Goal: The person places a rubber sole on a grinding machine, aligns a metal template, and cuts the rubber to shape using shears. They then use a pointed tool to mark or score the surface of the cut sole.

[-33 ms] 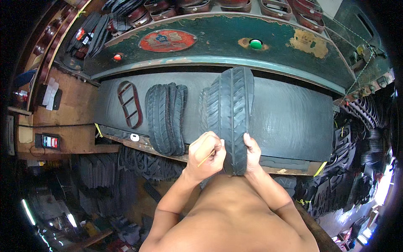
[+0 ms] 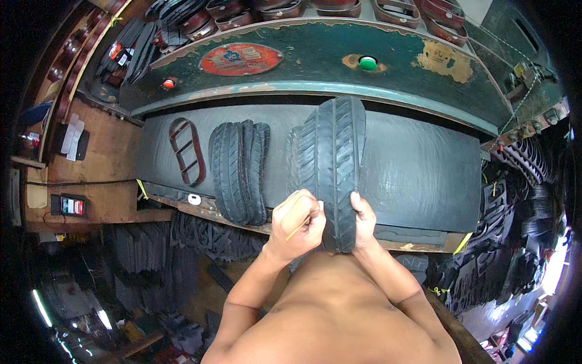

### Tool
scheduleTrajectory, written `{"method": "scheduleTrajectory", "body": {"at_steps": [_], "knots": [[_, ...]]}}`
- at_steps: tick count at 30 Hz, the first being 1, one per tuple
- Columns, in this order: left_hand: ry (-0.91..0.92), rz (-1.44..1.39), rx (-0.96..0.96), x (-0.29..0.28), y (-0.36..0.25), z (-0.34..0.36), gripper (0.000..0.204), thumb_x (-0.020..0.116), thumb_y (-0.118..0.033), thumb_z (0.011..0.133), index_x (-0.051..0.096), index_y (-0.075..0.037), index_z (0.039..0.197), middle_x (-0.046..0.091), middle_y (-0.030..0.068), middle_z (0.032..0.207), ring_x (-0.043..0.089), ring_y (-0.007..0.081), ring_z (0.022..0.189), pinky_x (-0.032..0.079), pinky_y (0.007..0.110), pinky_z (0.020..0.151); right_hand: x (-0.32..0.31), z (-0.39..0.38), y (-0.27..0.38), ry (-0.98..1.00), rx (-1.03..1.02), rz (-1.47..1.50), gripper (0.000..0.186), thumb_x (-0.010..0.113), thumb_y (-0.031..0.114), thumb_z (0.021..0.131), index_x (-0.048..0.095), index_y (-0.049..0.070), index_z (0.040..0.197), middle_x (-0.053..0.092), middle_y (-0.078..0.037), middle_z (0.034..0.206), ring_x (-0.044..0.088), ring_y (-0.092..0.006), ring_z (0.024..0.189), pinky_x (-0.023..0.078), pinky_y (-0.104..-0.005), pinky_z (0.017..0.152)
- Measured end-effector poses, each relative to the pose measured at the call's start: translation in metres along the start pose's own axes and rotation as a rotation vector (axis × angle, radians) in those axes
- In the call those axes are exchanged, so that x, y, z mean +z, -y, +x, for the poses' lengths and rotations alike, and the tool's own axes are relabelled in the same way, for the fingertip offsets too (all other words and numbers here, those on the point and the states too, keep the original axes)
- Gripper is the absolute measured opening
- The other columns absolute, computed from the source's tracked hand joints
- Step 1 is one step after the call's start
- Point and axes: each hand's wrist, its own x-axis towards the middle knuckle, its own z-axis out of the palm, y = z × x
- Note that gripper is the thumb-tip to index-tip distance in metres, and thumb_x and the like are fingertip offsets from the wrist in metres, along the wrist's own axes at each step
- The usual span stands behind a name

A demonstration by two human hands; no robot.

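A long sole-shaped rubber tread piece [image 2: 335, 151] with angled grooves stands out in front of me, its near end close to my chest. My right hand [image 2: 365, 224] grips its right edge near that end, thumb showing and the other fingers mostly hidden. At its left edge my left hand [image 2: 298, 221] is closed in a fist, with a thin yellow stick-like thing [image 2: 296, 230] poking out. More tread pieces [image 2: 294, 158] show partly behind it on the left. A stack of similar rubber soles [image 2: 237, 173] rests on the black bench pad [image 2: 418, 170].
A sole-shaped metal cutting die [image 2: 188, 151] lies on the pad's left part. Beyond runs a worn green machine beam [image 2: 315, 57] with a green button [image 2: 368, 63] and a red one [image 2: 169, 83]. A phone-like device [image 2: 73, 206] is on the wooden shelf at left.
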Motion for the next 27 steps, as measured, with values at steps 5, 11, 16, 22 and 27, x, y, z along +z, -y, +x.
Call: {"method": "scheduleTrajectory", "body": {"at_steps": [5, 11, 16, 22, 27], "knots": [[0.013, -0.106, -0.115, -0.0020, -0.0005, -0.0018, 0.026, 0.066, 0.011, 0.084, 0.045, -0.003, 0.076, 0.053, 0.0097, 0.067, 0.048, 0.0176, 0.052, 0.041, 0.028, 0.050, 0.0070, 0.0003, 0.0025, 0.016, 0.039, -0.057, 0.049, 0.052, 0.026, 0.103, 0.039, 0.009, 0.148, 0.059, -0.012, 0.133, 0.061, -0.0253, 0.120, 0.049, -0.0429, 0.105], [-0.014, -0.105, -0.051, 0.0026, 0.0024, -0.0016, 0.026, 0.065, 0.010, 0.085, 0.045, -0.003, 0.077, 0.053, 0.0091, 0.067, 0.046, 0.0146, 0.052, 0.039, 0.028, 0.049, 0.0069, -0.0006, 0.0048, 0.064, 0.078, -0.008, 0.047, 0.051, 0.025, 0.103, 0.040, 0.009, 0.146, 0.059, -0.012, 0.133, 0.061, -0.0255, 0.120, 0.050, -0.0434, 0.105], [-0.010, -0.102, -0.089, 0.0022, 0.0011, -0.0013, 0.026, 0.066, 0.010, 0.084, 0.045, -0.004, 0.077, 0.054, 0.0090, 0.067, 0.048, 0.0157, 0.052, 0.040, 0.028, 0.049, 0.0073, -0.0023, 0.0058, 0.034, 0.092, 0.065, 0.044, 0.050, 0.025, 0.104, 0.041, 0.009, 0.145, 0.061, -0.013, 0.130, 0.064, -0.0256, 0.116, 0.053, -0.0434, 0.101], [0.001, -0.135, -0.007, 0.0011, 0.0002, -0.0012, 0.029, 0.066, 0.012, 0.080, 0.044, -0.005, 0.074, 0.053, 0.0084, 0.066, 0.051, 0.0203, 0.055, 0.041, 0.030, 0.051, 0.0078, -0.0007, 0.0093, 0.029, 0.104, 0.070, 0.039, 0.050, 0.026, 0.105, 0.047, 0.007, 0.139, 0.065, -0.014, 0.126, 0.066, -0.0264, 0.112, 0.054, -0.0432, 0.100], [0.014, -0.117, 0.027, -0.0007, 0.0008, -0.0008, 0.026, 0.066, 0.015, 0.070, 0.048, -0.004, 0.073, 0.053, 0.0095, 0.065, 0.054, 0.0270, 0.058, 0.046, 0.035, 0.058, 0.0081, -0.0002, 0.0085, -0.002, 0.113, 0.057, 0.038, 0.051, 0.028, 0.104, 0.050, 0.007, 0.137, 0.065, -0.015, 0.126, 0.067, -0.0266, 0.111, 0.056, -0.0437, 0.098]]}}
